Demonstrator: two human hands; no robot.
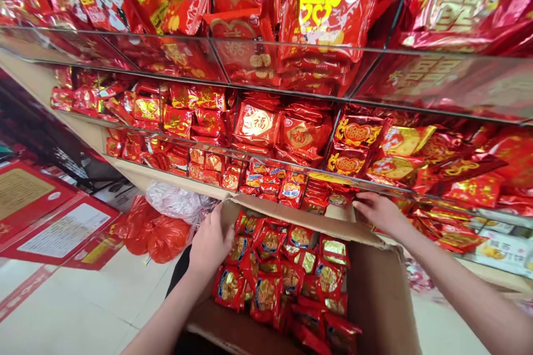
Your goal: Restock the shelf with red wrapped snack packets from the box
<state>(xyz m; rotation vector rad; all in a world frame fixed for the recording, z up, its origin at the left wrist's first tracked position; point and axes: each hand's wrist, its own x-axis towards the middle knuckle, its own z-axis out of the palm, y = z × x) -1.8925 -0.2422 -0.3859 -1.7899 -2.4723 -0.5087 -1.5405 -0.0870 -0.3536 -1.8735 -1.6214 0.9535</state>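
Note:
A cardboard box (377, 288) stands open below the shelves, holding several small red snack packets (266, 291) with gold and blue prints. My left hand (209, 241) grips the box's left side near its far corner, thumb over the edge. Past the far flap, my right hand (381, 213) reaches to the lowest shelf row. Its fingertips are pinched together at the right edge of a red snack packet (339, 198), which lies by a stack of similar packets (315, 199). The exact contact there is small and partly hidden.
Shelves with clear front panels (250, 55) and dividers hold many red and gold packaged sweets. On the floor at left lie a red plastic bag (156, 233) and a clear plastic bag (175, 199). Red cartons (62, 222) stand farther left.

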